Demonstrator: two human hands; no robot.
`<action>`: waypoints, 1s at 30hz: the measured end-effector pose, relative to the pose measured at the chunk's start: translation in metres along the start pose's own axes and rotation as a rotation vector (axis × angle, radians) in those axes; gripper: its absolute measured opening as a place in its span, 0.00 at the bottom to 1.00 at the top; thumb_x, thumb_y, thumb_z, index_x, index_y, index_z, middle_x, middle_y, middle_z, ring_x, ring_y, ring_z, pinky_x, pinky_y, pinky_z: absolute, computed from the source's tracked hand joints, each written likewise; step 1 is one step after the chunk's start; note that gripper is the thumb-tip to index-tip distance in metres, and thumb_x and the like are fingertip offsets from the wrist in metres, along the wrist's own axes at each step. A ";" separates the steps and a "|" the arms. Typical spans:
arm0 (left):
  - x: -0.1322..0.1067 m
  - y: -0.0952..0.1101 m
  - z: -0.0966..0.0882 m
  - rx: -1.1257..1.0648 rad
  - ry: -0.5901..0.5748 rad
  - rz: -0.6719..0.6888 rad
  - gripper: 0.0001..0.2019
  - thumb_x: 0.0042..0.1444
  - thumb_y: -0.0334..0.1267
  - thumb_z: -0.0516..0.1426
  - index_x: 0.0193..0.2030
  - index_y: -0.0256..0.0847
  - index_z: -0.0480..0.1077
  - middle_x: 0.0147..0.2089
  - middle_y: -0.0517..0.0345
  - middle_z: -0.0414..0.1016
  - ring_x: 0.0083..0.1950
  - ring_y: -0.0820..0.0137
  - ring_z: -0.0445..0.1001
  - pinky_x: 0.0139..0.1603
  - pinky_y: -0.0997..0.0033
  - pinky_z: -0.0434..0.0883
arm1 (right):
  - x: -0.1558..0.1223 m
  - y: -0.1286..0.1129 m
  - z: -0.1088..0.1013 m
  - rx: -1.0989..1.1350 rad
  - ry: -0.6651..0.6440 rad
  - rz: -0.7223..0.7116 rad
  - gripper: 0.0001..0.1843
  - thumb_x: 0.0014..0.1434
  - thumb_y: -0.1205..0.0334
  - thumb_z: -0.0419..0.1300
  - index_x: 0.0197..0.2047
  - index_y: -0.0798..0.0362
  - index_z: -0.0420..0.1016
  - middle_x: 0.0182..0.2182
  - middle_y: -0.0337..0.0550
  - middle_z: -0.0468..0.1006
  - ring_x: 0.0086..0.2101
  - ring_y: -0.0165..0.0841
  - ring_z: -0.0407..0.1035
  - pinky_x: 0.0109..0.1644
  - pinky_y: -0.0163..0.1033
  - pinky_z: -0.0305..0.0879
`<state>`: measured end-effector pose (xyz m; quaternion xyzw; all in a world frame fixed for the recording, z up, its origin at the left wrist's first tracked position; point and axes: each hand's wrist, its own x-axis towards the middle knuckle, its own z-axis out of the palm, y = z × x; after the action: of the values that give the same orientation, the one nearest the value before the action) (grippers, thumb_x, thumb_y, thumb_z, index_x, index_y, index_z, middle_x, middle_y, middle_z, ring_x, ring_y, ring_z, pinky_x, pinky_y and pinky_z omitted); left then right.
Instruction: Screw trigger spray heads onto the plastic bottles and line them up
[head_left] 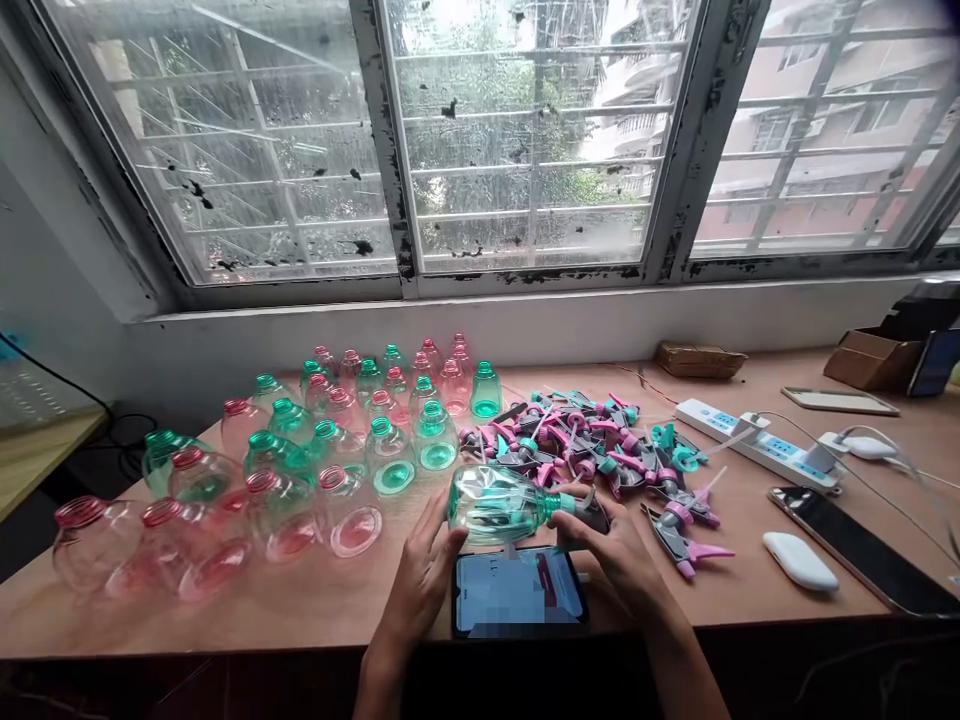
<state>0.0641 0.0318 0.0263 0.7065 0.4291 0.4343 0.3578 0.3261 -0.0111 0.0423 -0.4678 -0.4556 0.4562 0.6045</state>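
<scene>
A clear green spray bottle [493, 505] lies sideways between my hands, above a lit phone [521, 592] on the table. My left hand [429, 560] is closed round the bottle's base end. At the neck, my right hand [611, 540] grips the grey and green trigger spray head [581, 508], which sits at the bottle's mouth. Whether it is fully screwed on I cannot tell. Just beyond lies a heap of loose pink, grey and green trigger spray heads [570, 440]. Several open-necked pink and green bottles [391, 460] stand to the left.
On the right of the table [420, 610] are a white power strip [757, 445] with plugs and cables, a dark phone [862, 550] and a white earbud case [800, 561]. Cardboard boxes [874, 358] and a brown packet [701, 360] stand at the back below the window.
</scene>
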 end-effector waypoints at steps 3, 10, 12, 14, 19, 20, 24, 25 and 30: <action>-0.004 -0.002 0.000 -0.001 -0.012 -0.012 0.37 0.71 0.64 0.53 0.78 0.44 0.64 0.83 0.45 0.61 0.86 0.44 0.50 0.85 0.40 0.48 | -0.003 0.007 0.002 0.052 0.013 -0.017 0.25 0.55 0.46 0.79 0.49 0.51 0.82 0.24 0.35 0.81 0.28 0.36 0.76 0.37 0.38 0.75; -0.022 -0.003 -0.008 -0.012 -0.099 0.042 0.39 0.69 0.60 0.58 0.81 0.52 0.56 0.86 0.51 0.53 0.87 0.44 0.44 0.85 0.37 0.46 | -0.026 0.043 0.002 0.171 0.107 -0.048 0.27 0.56 0.44 0.79 0.50 0.51 0.82 0.22 0.35 0.81 0.24 0.36 0.76 0.30 0.37 0.73; -0.027 -0.002 -0.014 0.011 -0.150 0.042 0.45 0.63 0.59 0.65 0.82 0.56 0.53 0.87 0.53 0.50 0.87 0.41 0.45 0.84 0.35 0.49 | -0.032 0.052 0.000 0.203 0.148 -0.039 0.27 0.55 0.44 0.79 0.51 0.50 0.81 0.22 0.35 0.82 0.24 0.36 0.77 0.31 0.37 0.74; -0.032 0.001 -0.021 0.074 -0.196 -0.003 0.52 0.57 0.54 0.71 0.83 0.58 0.50 0.87 0.53 0.48 0.86 0.40 0.48 0.83 0.35 0.51 | -0.037 0.056 -0.003 0.248 0.204 -0.024 0.28 0.54 0.47 0.81 0.53 0.50 0.81 0.24 0.35 0.84 0.27 0.35 0.78 0.35 0.35 0.76; -0.037 0.015 -0.027 0.312 -0.253 -0.141 0.53 0.40 0.38 0.79 0.75 0.53 0.67 0.74 0.46 0.72 0.75 0.36 0.67 0.77 0.37 0.65 | -0.047 0.055 -0.010 0.362 0.194 0.013 0.28 0.54 0.53 0.82 0.56 0.51 0.84 0.30 0.39 0.88 0.30 0.36 0.81 0.38 0.36 0.79; -0.036 0.018 -0.025 0.325 -0.243 -0.134 0.51 0.41 0.37 0.78 0.74 0.52 0.69 0.72 0.46 0.74 0.73 0.37 0.69 0.75 0.38 0.66 | -0.048 0.054 -0.011 0.364 0.169 0.014 0.28 0.54 0.53 0.82 0.55 0.51 0.84 0.30 0.39 0.88 0.29 0.36 0.81 0.37 0.36 0.79; -0.029 0.021 -0.008 0.273 -0.177 -0.097 0.36 0.48 0.40 0.75 0.66 0.48 0.76 0.62 0.44 0.82 0.66 0.37 0.75 0.69 0.36 0.71 | -0.054 0.051 -0.007 0.327 0.131 0.015 0.24 0.53 0.52 0.83 0.50 0.50 0.87 0.26 0.39 0.86 0.27 0.37 0.80 0.35 0.37 0.78; -0.026 0.021 -0.001 0.255 -0.174 -0.091 0.34 0.49 0.41 0.75 0.64 0.48 0.77 0.60 0.44 0.83 0.65 0.38 0.76 0.69 0.37 0.72 | -0.054 0.050 -0.005 0.311 0.128 0.001 0.23 0.53 0.52 0.82 0.49 0.50 0.87 0.25 0.39 0.85 0.27 0.37 0.80 0.35 0.36 0.77; -0.013 0.024 0.033 0.159 -0.173 -0.040 0.32 0.51 0.43 0.74 0.64 0.47 0.76 0.63 0.46 0.82 0.65 0.45 0.77 0.74 0.39 0.69 | -0.050 0.045 -0.001 0.232 0.105 -0.058 0.22 0.56 0.53 0.81 0.51 0.49 0.86 0.25 0.36 0.84 0.27 0.35 0.77 0.35 0.36 0.73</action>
<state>0.0983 0.0063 0.0309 0.7589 0.4435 0.3291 0.3449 0.3126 -0.0538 -0.0080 -0.4046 -0.3807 0.4632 0.6905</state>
